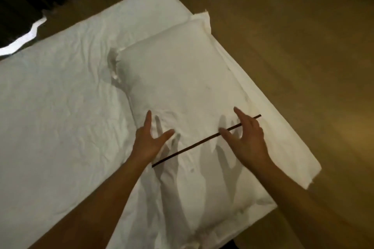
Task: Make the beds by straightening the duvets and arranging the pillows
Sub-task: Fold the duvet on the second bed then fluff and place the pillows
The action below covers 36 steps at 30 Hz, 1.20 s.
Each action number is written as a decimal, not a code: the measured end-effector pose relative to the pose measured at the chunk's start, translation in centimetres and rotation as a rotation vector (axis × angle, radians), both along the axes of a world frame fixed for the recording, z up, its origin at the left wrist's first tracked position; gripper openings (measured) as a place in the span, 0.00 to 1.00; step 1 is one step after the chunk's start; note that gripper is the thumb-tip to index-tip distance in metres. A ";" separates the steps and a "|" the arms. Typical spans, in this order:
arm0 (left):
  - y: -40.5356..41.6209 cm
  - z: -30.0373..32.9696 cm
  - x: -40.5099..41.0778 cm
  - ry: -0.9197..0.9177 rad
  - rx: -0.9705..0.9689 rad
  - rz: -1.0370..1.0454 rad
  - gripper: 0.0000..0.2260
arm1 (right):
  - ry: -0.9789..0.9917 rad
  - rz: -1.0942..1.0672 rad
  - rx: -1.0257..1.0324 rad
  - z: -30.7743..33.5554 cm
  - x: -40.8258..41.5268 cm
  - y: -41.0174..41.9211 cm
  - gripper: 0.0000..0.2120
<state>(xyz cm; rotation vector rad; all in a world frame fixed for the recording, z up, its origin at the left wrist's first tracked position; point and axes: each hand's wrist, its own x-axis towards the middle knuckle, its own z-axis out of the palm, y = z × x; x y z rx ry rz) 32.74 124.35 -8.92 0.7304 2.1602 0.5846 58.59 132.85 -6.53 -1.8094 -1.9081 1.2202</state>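
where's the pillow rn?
Head view: the pillow lies on the white bed along its right edge, with the left hand and right hand open above its near half.

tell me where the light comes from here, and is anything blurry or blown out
Head view: light seems to come from behind the person, since the left hand and right hand throw long finger shadows onto the pillow; room dim and warm-tinted, the whole frame slightly soft; one bright patch at the left edge.
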 end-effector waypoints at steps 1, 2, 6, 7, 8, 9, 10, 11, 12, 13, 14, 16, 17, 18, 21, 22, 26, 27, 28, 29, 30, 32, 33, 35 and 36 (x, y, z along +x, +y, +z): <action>0.9 -0.6 -0.5 0.002 -0.015 0.015 0.49 | -0.065 0.059 -0.003 -0.4 -0.1 2.2 0.38; 1.6 -1.1 -0.9 -0.002 -0.042 0.023 0.51 | -0.127 0.121 -0.022 -0.8 -0.3 4.4 0.41; 3.5 -3.2 -2.0 -0.022 -0.117 0.072 0.60 | -0.229 0.331 -0.110 -2.4 -1.5 10.9 0.51; 3.9 -3.9 -2.2 -0.013 -0.119 0.075 0.60 | -0.228 0.361 -0.113 -3.0 -2.0 12.2 0.52; 4.2 -4.7 -2.3 -0.008 -0.128 0.079 0.60 | -0.222 0.382 -0.117 -3.8 -2.5 13.2 0.53; 4.4 -5.3 -2.1 -0.002 -0.139 0.088 0.59 | -0.211 0.390 -0.118 -4.7 -3.0 13.8 0.53; 4.5 -5.8 -1.6 0.012 -0.148 0.097 0.58 | -0.204 0.387 -0.111 -5.6 -3.4 13.9 0.53; 4.6 -6.6 -1.2 0.031 -0.159 0.112 0.57 | -0.211 0.372 -0.089 -6.9 -3.9 13.8 0.52; 4.7 -7.4 -0.7 0.057 -0.165 0.127 0.55 | -0.237 0.344 -0.038 -8.3 -4.4 13.4 0.51; 4.9 -8.2 -0.3 0.082 -0.159 0.143 0.54 | -0.278 0.309 0.037 -9.9 -4.9 13.1 0.50; 5.2 -9.2 0.0 0.104 -0.144 0.160 0.53 | -0.320 0.275 0.111 -11.3 -5.3 12.8 0.49; 5.6 -11.0 0.1 0.141 -0.114 0.178 0.53 | -0.379 0.233 0.202 -13.8 -6.0 12.7 0.47; 5.9 -11.9 -0.1 0.161 -0.104 0.178 0.53 | -0.395 0.230 0.223 -14.8 -6.3 12.9 0.47; 6.0 -12.7 -0.2 0.179 -0.101 0.172 0.53 | -0.411 0.235 0.238 -15.6 -6.5 13.1 0.46; 6.0 -13.5 -0.6 0.203 -0.096 0.164 0.53 | -0.444 0.235 0.285 -16.6 -6.8 13.3 0.45; 6.0 -13.4 -0.6 0.199 -0.092 0.165 0.54 | -0.448 0.232 0.295 -16.6 -6.9 13.2 0.44; 6.0 -11.9 -1.0 0.139 -0.067 0.150 0.54 | -0.409 0.256 0.252 -14.9 -6.7 13.4 0.44; 6.0 -11.5 -1.3 0.121 -0.054 0.139 0.54 | -0.384 0.264 0.225 -14.2 -6.7 13.4 0.45; 6.0 -10.8 -1.5 0.101 -0.045 0.127 0.54 | -0.356 0.272 0.200 -13.5 -6.8 13.4 0.44; 5.9 -10.0 -1.7 0.079 -0.038 0.119 0.54 | -0.330 0.286 0.185 -12.5 -6.9 13.4 0.44; 5.9 -9.2 -1.6 0.062 -0.019 0.123 0.54 | -0.295 0.308 0.189 -11.6 -6.8 13.4 0.43; 4.9 -6.9 -1.2 0.073 0.071 0.151 0.51 | -0.185 0.360 0.224 -9.0 -6.8 12.9 0.37; 4.3 -5.5 -1.0 0.084 0.121 0.158 0.49 | -0.128 0.373 0.231 -7.5 -6.8 12.6 0.34; 2.9 -2.6 -0.2 0.085 0.188 0.180 0.46 | -0.057 0.391 0.248 -4.7 -6.7 11.7 0.30; 2.0 -0.9 -0.1 0.087 0.222 0.202 0.44 | -0.037 0.401 0.270 -3.2 -6.8 11.1 0.29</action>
